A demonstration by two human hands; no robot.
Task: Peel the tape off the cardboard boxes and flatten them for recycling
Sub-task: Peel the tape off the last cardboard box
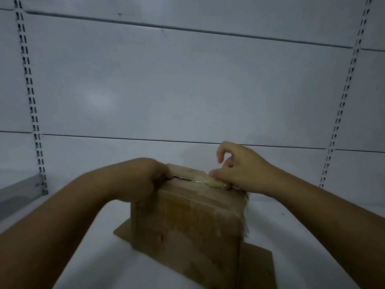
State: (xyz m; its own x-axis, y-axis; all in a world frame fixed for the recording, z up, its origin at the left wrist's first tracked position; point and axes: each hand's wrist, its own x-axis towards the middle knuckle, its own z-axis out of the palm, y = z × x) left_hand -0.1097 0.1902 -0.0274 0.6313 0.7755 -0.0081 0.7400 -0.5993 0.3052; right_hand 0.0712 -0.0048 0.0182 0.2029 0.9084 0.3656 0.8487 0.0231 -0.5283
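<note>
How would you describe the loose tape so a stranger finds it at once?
On the white shelf stands a brown cardboard box. At its top seam the right hand pinches a crumpled strip of clear tape; unlike the flat tape on the front, it is bunched up.

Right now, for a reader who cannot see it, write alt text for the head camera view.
A person's right hand pinches bunched clear tape on top of a cardboard box, while the left hand grips the box's top left edge. The box stands on a flat cardboard piece on a white surface.
</note>
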